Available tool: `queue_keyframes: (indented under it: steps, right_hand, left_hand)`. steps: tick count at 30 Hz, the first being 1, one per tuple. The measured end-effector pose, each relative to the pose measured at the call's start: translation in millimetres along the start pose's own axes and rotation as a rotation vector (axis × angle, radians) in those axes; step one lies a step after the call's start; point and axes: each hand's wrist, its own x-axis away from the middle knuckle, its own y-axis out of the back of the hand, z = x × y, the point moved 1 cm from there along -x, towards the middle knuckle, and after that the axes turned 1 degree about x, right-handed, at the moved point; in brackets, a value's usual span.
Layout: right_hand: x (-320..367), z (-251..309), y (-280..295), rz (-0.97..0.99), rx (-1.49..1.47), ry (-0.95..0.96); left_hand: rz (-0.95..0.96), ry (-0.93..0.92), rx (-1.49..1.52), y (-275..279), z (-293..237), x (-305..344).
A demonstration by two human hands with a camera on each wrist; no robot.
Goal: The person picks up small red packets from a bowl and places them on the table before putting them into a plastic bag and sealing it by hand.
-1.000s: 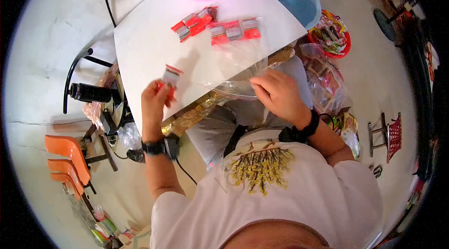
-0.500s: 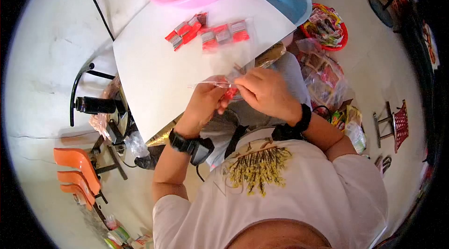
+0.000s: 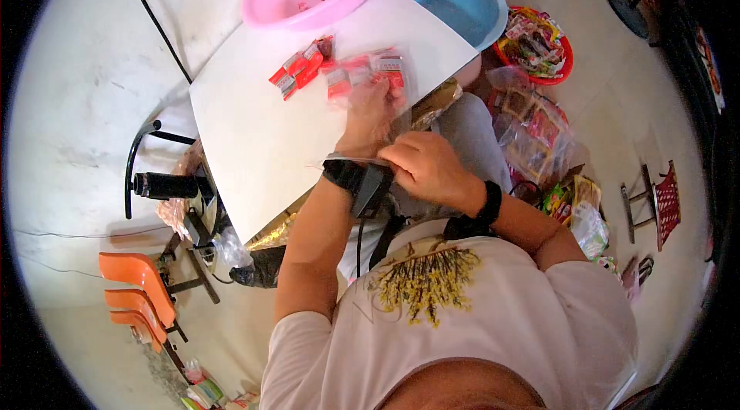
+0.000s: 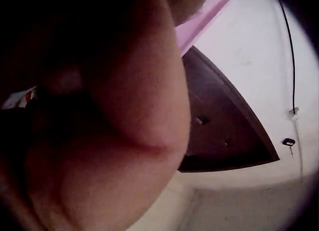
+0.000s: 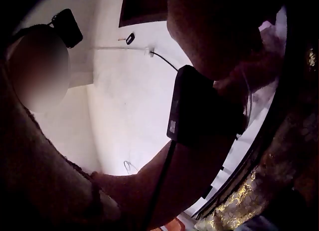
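Observation:
On the white table point(image 3: 247, 125), a clear plastic bag point(image 3: 410, 75) lies with several red packets point(image 3: 339, 85) in a row inside. My left hand point(image 3: 368, 117) reaches into this bag, its blurred fingers at the right-hand packets; whether they grip one cannot be told. Just below, my right hand point(image 3: 428, 167) pinches the bag's mouth edge, which crosses my left wrist. More red packets point(image 3: 299, 69) lie loosely overlapped left of the bag. The left wrist view shows mostly dark, close skin.
A pink basin point(image 3: 262, 5) with red packets stands at the table's far edge, beside a blue basin point(image 3: 455, 5). To the right are a red basket point(image 3: 569, 63) of wrappers and a clear plastic sack point(image 3: 532, 121). Orange chairs point(image 3: 135, 271) stand lower left.
My left hand has carried a red packet from the left to the bag's mouth, then gone deeper into the bag. My right hand still holds the bag's edge.

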Motion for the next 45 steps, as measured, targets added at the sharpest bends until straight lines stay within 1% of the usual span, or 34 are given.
queue_keyframes:
  steps: [2,5,8,11,14,19,21,23,26,29,31,33,34,36,38,41,44,45]
  right_hand:
    - [4,-6,0,0.016,0.023,-0.051]
    - [7,-6,6,0.019,0.007,-0.052]
    - [8,-7,6,0.01,-0.017,-0.069]
    - [9,-9,5,-0.003,-0.016,-0.059]
    - [9,-8,9,0.037,-0.012,-0.092]
    - [8,-10,9,-0.02,-0.005,-0.067]
    - [9,-12,8,-0.012,-0.006,-0.077]
    - [11,-15,7,0.02,-0.009,-0.096]
    - [10,-15,9,0.02,-0.029,-0.101]
    - [10,-17,6,-0.007,-0.015,-0.094]
    - [9,-18,7,-0.013,-0.022,-0.104]
    - [7,-16,9,-0.01,-0.03,-0.115]
    - [6,-14,11,-0.008,-0.031,-0.121]
    - [6,-15,12,-0.024,-0.03,-0.115]
    - [8,-18,11,-0.066,-0.027,-0.09]
    - [4,-15,18,-0.013,-0.012,-0.117]
    - [4,-14,18,-0.048,-0.03,-0.089]
    - [4,-13,18,-0.04,-0.024,-0.081]
  left_hand:
    - [0.0,-0.074,-0.187,-1,2,-7]
    - [-0.03,-0.079,0.014,-13,-3,4]
    - [-0.053,-0.132,0.029,-10,3,10]
    - [-0.136,-0.101,0.128,-20,0,17]
    - [-0.082,-0.071,0.256,-18,0,15]
    - [-0.014,-0.467,-0.43,6,18,-14]
    - [-0.019,-0.415,-0.279,10,22,-17]
    - [-0.049,-0.15,0.296,-4,9,-9]
    - [-0.138,-0.07,0.365,-6,1,0]
    - [-0.095,-0.121,0.354,0,7,5]
    - [-0.098,-0.327,-0.391,-3,-4,20]
    - [-0.093,-0.423,-0.697,3,-3,28]
    - [-0.084,-0.434,-0.628,7,6,27]
    - [-0.103,-0.339,-0.464,12,11,36]
    - [-0.152,-0.132,-0.273,1,2,69]
    - [0.216,-0.525,-0.893,5,-21,124]
    - [0.592,-0.266,-1.013,25,-58,148]
    - [0.501,-0.144,-0.89,36,-72,148]
